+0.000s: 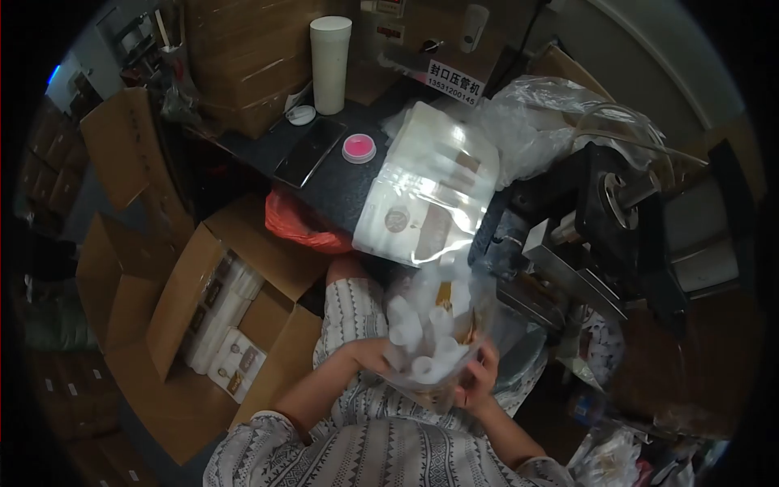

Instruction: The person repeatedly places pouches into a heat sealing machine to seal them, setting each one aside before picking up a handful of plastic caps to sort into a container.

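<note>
A clear plastic bag (454, 398) filled with several small white tube-like pieces (438, 321) rests over my lap. My left hand (375, 355) grips the bag's left side, its fingers partly hidden by the plastic. On the opposite side, my right hand (480, 375) has its fingers curled around the bag's edge. Just beyond the bag, a stack of shiny printed pouches (430, 187) lies on the dark table (337, 195).
An open cardboard box (304, 337) holding packed printed pouches (235, 361) stands at my left. A black-and-metal machine (600, 203) is at the right. The table also carries a phone (311, 152), a pink-filled round container (359, 148) and a tall white cup (329, 69).
</note>
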Motion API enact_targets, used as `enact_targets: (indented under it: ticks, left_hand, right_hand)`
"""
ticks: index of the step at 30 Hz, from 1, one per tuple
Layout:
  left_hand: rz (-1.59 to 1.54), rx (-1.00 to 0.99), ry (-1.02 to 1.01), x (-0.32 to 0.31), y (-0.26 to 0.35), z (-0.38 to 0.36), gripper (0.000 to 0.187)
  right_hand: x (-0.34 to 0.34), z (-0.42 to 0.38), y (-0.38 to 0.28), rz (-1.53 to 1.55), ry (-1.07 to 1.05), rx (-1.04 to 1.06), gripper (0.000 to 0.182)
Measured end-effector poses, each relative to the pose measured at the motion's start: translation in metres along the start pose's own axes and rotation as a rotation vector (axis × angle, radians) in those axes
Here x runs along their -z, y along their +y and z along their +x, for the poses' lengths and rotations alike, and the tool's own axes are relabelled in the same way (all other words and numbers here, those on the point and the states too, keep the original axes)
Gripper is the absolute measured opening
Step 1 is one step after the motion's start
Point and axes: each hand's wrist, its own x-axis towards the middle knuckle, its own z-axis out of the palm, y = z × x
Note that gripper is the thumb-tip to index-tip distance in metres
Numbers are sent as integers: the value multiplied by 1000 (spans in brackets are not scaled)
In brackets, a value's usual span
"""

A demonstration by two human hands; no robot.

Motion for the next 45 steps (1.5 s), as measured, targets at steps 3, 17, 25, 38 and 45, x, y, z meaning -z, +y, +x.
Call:
enact_targets:
  ticks: [3,17,25,38,45]
  left_hand:
    - [-162,787,-36,-38,126,71,48]
    - [788,580,832,-30,-97,131,47]
    - [576,299,737,-21,-42,98,57]
    - [409,480,821,8,15,111,74]
    - [845,140,594,-5,109,84,41]
  right_hand:
    - [27,-73,19,-30,-152,-249,46]
    - [12,-180,246,-591,-469,-1035,36]
    - [-43,-154,179,-431,-604,-431,47]
    - [26,-83,149,-65,-530,-777,38]
    - [167,24,-14,-350,-29,-751,16]
